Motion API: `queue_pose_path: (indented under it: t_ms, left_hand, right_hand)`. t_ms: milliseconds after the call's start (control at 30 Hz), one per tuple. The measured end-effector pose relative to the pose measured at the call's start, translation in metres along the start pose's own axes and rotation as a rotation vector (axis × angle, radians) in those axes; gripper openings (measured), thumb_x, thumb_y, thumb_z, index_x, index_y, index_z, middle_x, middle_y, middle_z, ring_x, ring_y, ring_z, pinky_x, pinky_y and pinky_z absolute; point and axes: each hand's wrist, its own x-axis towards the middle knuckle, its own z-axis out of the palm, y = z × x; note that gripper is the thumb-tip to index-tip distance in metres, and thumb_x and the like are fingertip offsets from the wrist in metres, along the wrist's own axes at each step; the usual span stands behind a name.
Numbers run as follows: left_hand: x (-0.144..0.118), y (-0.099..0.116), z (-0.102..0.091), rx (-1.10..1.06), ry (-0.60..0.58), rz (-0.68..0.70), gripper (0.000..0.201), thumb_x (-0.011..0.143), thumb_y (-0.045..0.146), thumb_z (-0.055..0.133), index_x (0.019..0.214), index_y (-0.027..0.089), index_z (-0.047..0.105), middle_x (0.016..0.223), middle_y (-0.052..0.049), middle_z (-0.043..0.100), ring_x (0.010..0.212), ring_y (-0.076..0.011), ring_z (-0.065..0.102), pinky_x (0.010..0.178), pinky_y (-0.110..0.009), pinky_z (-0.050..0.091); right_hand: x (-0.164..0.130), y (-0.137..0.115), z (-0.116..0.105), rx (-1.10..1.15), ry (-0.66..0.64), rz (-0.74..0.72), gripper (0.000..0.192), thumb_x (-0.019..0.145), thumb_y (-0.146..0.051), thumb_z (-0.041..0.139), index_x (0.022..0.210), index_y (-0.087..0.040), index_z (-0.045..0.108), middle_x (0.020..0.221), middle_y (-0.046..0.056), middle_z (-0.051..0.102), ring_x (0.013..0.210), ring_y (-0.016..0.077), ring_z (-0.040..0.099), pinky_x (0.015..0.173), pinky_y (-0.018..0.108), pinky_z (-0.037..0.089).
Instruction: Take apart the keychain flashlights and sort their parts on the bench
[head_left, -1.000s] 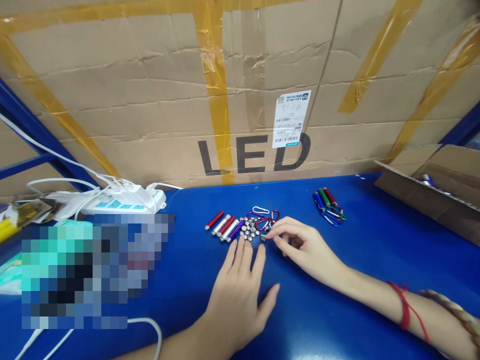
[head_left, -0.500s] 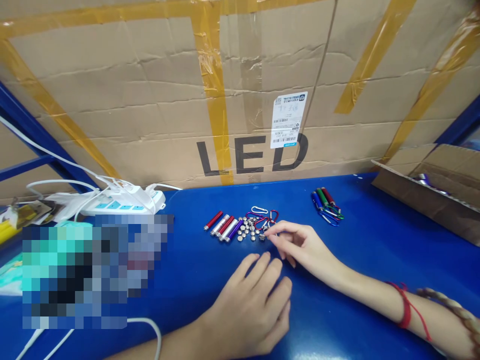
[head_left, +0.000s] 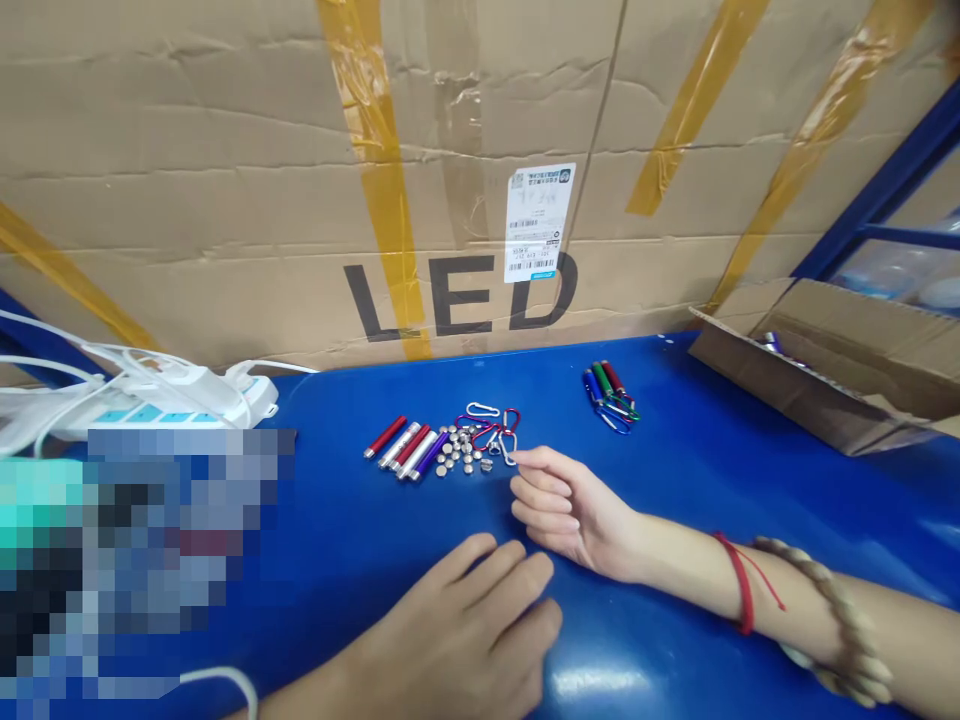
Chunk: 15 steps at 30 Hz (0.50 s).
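My right hand [head_left: 559,510] is closed, its fingers curled and its thumb hidden. The index fingertip is at the lower end of a silver carabiner [head_left: 508,446], in a heap with red carabiners [head_left: 511,420] and a white-silver one [head_left: 482,410]. Left of the heap lie several small round silver pieces [head_left: 454,450]. Beside them is a row of slim metal tubes: red [head_left: 385,438], silver [head_left: 417,452] and purple [head_left: 430,457]. My left hand [head_left: 480,620] rests palm down, nearer to me, fingers loosely bent and somewhat apart, with nothing visible in it.
Blue, green and red tubes with carabiners [head_left: 604,385] lie at the back right. An open cardboard box [head_left: 795,385] stands on the blue table [head_left: 337,560]. At the left are a white power strip [head_left: 172,405] with cables and a blurred patch. A large carton [head_left: 262,220] forms the back.
The view has shifted to the right. My right hand has moved back slightly from the silver pieces, and its fingers have curled in. My left hand stays palm down.
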Motion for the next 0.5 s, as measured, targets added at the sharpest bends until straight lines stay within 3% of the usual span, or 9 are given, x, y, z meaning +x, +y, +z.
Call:
queue_pose_path:
  t_ms: [233, 500]
  left_hand:
    - [0.0017, -0.0016, -0.0020, -0.058, -0.007, -0.023, 0.020, 0.085, 0.009, 0.039, 0.085, 0.012, 0.058, 0.094, -0.008, 0.058, 0.086, -0.0196, 0.053, 0.081, -0.032, 0.043]
    - [-0.0001, -0.0030, -0.0015, -0.095, -0.013, -0.044, 0.019, 0.083, 0.008, 0.040, 0.085, 0.012, 0.058, 0.095, -0.008, 0.058, 0.084, -0.0185, 0.053, 0.081, -0.032, 0.044]
  right_hand:
    - [0.0006, 0.0023, -0.0029, -0.024, -0.077, 0.050, 0.047, 0.077, -0.030, 0.058, 0.045, -0.017, 0.027, 0.039, -0.007, 0.029, 0.034, 0.0031, 0.027, 0.034, 0.014, 0.025]
    - [0.0014, -0.0005, -0.0001, -0.027, -0.038, 0.088, 0.045, 0.075, -0.029, 0.060, 0.045, -0.017, 0.029, 0.038, -0.007, 0.029, 0.035, 0.0031, 0.027, 0.034, 0.014, 0.026]
